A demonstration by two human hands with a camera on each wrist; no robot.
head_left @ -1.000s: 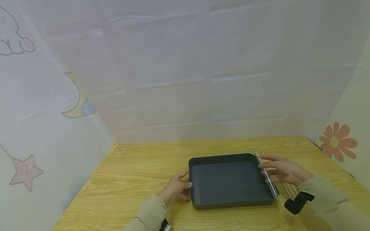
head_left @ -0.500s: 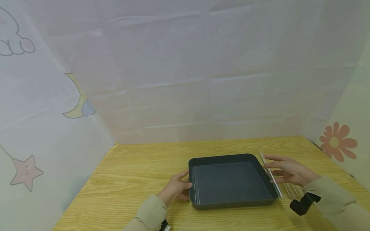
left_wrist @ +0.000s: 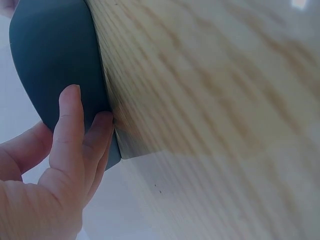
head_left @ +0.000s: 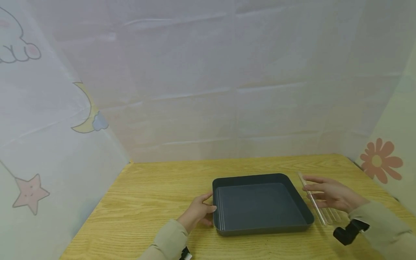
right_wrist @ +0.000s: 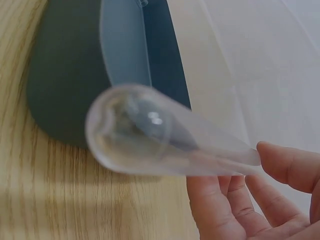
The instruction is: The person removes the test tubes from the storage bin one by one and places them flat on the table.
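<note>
Dark tray (head_left: 256, 206), clear tubing (head_left: 221, 210) inside

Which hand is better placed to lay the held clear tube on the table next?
Probably the right hand: it pinches the clear tube, right of the tray and near other tubes. The left hand grips the tray's left side.
</note>
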